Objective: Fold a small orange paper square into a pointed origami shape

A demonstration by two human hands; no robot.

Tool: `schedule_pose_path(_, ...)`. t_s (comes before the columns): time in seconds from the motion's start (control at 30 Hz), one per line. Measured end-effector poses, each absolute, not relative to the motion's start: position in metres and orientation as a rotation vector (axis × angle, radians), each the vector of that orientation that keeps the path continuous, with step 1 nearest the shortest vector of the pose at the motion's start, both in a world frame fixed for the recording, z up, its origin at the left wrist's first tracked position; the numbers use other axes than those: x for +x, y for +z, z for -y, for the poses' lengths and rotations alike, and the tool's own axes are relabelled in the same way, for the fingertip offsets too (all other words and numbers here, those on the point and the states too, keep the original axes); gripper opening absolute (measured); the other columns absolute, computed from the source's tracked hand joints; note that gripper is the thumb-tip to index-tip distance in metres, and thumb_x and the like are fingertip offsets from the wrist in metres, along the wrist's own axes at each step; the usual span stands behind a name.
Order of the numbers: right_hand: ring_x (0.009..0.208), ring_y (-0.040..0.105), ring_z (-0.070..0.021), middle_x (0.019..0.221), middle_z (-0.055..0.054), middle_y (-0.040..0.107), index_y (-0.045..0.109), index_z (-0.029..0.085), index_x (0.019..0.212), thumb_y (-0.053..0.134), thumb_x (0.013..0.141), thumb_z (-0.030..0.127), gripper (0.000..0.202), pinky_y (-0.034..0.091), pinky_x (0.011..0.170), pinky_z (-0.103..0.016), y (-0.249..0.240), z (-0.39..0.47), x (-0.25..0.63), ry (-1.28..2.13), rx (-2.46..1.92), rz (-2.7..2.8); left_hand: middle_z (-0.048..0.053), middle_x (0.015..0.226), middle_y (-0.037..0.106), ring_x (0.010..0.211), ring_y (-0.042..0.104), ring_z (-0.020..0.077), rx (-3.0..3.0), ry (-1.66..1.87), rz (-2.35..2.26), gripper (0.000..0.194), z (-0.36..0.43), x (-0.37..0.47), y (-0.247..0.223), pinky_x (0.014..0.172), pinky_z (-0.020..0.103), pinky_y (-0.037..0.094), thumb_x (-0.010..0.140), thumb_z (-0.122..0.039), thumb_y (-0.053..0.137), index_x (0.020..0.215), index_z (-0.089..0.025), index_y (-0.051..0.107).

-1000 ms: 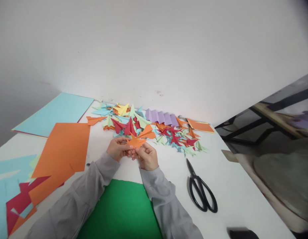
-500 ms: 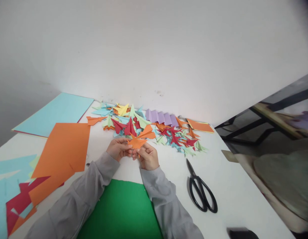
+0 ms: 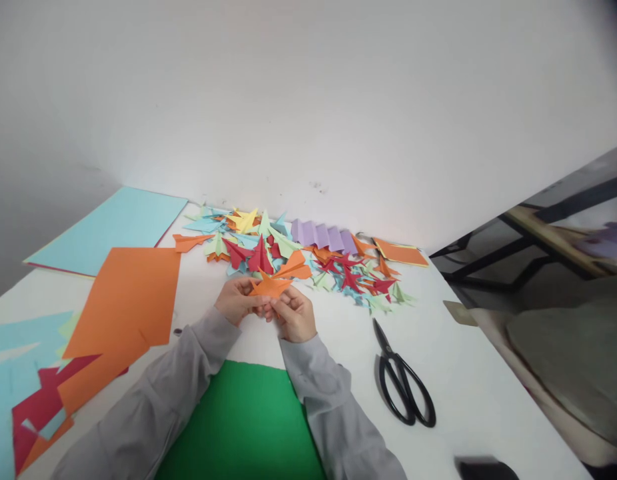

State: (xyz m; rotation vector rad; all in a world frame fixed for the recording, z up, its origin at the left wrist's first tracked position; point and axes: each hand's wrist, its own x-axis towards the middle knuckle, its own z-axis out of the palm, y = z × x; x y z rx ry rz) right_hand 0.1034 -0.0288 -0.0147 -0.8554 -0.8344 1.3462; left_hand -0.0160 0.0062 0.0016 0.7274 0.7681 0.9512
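Observation:
A small orange folded paper star (image 3: 271,286) with pointed tips is held up between both my hands, over the white table. My left hand (image 3: 237,301) pinches its left side, thumb in front. On its lower edge, my right hand (image 3: 296,315) grips with thumb and fingers, close against the left. Just behind the star lies an orange paper plane (image 3: 293,267), at the front of a heap of folded paper shapes (image 3: 258,253) in red, yellow, green and blue. Below my wrists is a green mat (image 3: 243,420).
Black-handled scissors (image 3: 403,380) lie to the right. Orange paper (image 3: 128,293), light blue sheets (image 3: 113,223) and red scraps (image 3: 48,393) cover the left side. A purple pleated paper (image 3: 322,236) stands by the wall, near an orange pad (image 3: 401,253). A dark object (image 3: 486,469) sits at the front edge.
The orange star has tilted and shifted slightly left. My left thumb has moved lower, toward the right thumb. The things on the table stay where they were.

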Motion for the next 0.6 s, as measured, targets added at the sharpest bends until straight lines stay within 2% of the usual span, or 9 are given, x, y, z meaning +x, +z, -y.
schedule_pose_path(0.33,0.034,0.052,-0.0097,0.047,0.002,0.062,0.060,0.015,0.073,0.065,0.060,0.018,0.014,0.040,0.034,-0.020,-0.0161,0.0269,0.1054,1.342,-0.868,0.772,0.003,0.048,0.061,0.038,0.053,0.0104,0.668,0.873,-0.771,0.029,-0.0059,-0.0175,0.0037,0.038,0.022,0.044,0.046,-0.013,0.077,0.071,-0.009,0.063)
schedule_pose_path(0.47,0.033,0.050,-0.0091,0.047,0.003,0.061,0.059,0.015,0.074,0.065,0.059,0.018,0.017,0.039,0.033,-0.019,-0.0136,0.0273,0.1058,1.360,-0.879,0.732,0.004,0.048,0.062,0.039,0.056,0.0129,0.618,0.870,-0.814,0.031,-0.0063,-0.0181,0.0037,0.038,0.023,0.047,0.050,-0.011,0.075,0.077,-0.009,0.060)
schedule_pose_path(0.6,0.034,0.050,-0.0087,0.047,0.004,0.060,0.058,0.016,0.077,0.067,0.063,0.023,0.018,0.038,0.034,-0.019,-0.0169,0.0277,0.1047,1.288,-0.878,0.809,0.001,0.044,0.060,0.039,0.056,0.0132,0.661,0.908,-0.817,0.038,-0.0060,-0.0184,0.0036,0.039,0.023,0.048,0.046,-0.012,0.078,0.080,-0.009,0.061)
